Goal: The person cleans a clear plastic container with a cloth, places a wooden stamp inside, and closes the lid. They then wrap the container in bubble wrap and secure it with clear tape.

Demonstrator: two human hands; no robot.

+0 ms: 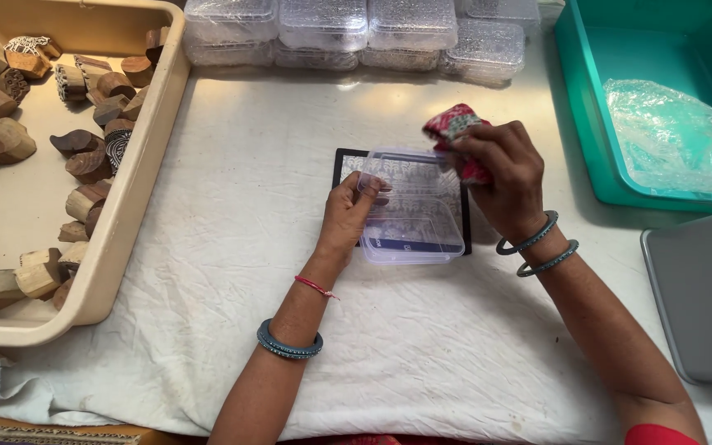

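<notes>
Clear box (412, 216) (on dark card (344, 161)), beige tray (138, 177) left

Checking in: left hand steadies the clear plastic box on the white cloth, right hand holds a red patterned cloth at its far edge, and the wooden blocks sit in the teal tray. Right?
Not quite. The head view shows the wooden blocks in the beige tray on the left; the teal tray on the right holds clear plastic wrap. The rest stands: left hand steadies the clear plastic box, right hand holds the red patterned cloth.
</notes>
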